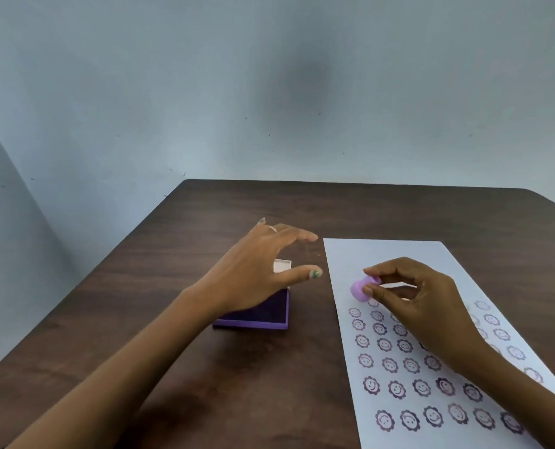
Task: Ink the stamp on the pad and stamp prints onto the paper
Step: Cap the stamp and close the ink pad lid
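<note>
Pale blue-grey walls (269,76) meet in a corner at the far left, and a dark brown wooden table (178,367) fills the lower half of the view. On the right side of the table lies a long white sheet of paper (383,254), running from the near right edge away toward the middle. Its near part is covered with rows of dark purple prints (396,388), each a small flower outline with a smiling face; those toward the right edge look paler. The far part of the sheet is bare.

The right hand (428,306) is over the paper, at the far end of the printed rows. Its thumb and fingertips pinch a small round lilac stamp (362,288), tilted so that its flat face turns toward the near left. Whether the stamp touches the sheet or sits just above it is hard to tell from this angle.

Left of the paper, near the middle of the table, sits a purple ink pad (263,314) with a dark inked surface showing. A white piece (282,265), probably its lid, stands up at the far side, mostly hidden. The left hand (253,270) hovers over the far part of the pad with fingers spread and loose, grasping nothing, the thumb pointing right toward the paper. A ring (272,229) shows on one finger, and the nails carry green polish.
</note>
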The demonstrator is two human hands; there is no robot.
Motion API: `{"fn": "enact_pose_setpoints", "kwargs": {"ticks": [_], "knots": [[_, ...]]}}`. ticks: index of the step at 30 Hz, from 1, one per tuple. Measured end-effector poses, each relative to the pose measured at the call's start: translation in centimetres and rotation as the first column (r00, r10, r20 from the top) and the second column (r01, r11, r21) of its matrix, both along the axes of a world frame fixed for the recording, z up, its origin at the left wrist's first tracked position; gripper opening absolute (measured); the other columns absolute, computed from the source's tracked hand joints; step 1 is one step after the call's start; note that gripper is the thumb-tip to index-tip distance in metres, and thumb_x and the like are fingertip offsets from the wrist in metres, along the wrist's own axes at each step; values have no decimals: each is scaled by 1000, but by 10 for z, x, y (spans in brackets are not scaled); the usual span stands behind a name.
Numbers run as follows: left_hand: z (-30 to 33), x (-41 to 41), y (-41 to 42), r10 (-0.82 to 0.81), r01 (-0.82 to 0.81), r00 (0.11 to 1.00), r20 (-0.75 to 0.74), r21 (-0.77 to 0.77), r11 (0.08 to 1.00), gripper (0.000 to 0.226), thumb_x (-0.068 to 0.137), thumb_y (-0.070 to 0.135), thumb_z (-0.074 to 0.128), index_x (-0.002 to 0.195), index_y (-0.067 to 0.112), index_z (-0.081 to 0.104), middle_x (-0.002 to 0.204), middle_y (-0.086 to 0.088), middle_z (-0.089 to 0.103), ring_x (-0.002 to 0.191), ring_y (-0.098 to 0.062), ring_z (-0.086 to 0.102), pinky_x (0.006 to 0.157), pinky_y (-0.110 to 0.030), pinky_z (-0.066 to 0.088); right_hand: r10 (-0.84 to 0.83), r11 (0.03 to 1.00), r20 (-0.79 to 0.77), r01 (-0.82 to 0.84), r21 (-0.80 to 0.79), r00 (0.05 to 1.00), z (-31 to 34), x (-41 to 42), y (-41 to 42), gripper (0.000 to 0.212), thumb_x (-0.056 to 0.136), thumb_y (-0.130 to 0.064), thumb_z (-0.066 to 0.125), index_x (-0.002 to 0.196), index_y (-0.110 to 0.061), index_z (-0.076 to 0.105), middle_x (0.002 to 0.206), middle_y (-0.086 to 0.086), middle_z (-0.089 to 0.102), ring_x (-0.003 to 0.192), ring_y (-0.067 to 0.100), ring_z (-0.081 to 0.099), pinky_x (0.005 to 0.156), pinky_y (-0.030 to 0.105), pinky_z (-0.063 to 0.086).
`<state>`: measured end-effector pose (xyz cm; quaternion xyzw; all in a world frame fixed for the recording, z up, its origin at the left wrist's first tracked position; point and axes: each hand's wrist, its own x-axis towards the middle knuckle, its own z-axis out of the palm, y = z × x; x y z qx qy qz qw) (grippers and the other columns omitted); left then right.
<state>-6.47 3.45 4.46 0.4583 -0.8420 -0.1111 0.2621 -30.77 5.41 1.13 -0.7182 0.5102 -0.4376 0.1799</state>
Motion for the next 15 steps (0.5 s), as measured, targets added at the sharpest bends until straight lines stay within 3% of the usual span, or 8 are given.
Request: {"fn": "enact_pose_setpoints", "kwargs": {"ticks": [2, 6, 8, 11, 15], "knots": [[-7, 17, 2, -1, 0, 1000, 17, 36, 999, 62, 78, 72, 46, 131, 39, 46, 135, 18, 49, 123, 0, 39, 114, -26, 6, -2, 1000, -15, 2, -9, 1000, 1, 3, 0, 25, 71, -20, 74, 94, -23, 65, 95, -8, 68, 83, 4, 64, 67, 8, 50], [-30, 54, 7, 53, -57, 998, 37, 104, 993, 73, 70, 79, 50, 134, 47, 35, 140, 27, 37, 128, 6, 30, 117, -38, 11, 24, 999, -20, -25, -36, 1000, 8, 16, -7, 28, 69, -26, 73, 95, -28, 62, 91, -21, 61, 79, -3, 62, 64, -2, 44], [-35, 67, 7, 110, -111, 994, 19, 203, 973, 88, 63, 82, 55, 138, 49, 24, 148, 23, 25, 132, 2, 21, 116, -41, 16, 36, 998, -40, -38, -50, 999, 10, 24, -16, 26, 71, -22, 73, 95, -25, 63, 92, -15, 62, 78, -1, 62, 64, -2, 44], [-33, 74, 2, 144, -150, 989, 42, 336, 930, 104, 56, 80, 62, 142, 49, 13, 154, 22, 5, 142, -10, 7, 116, -46, 14, 46, 996, -100, -53, -73, 994, 9, 38, -33, 24, 75, -16, 72, 98, -16, 66, 96, -3, 66, 79, 7, 64, 65, 8, 48], [-29, 83, -1, 97, -165, 979, 181, 415, 895, 119, 54, 78, 62, 147, 42, -3, 158, 13, -9, 145, -15, -6, 117, -48, -5, 63, 994, -156, -76, -73, 986, 8, 51, -52, 23, 75, -14, 72, 98, -10, 67, 98, 6, 69, 80, 16, 64, 72, 22, 51]]}}
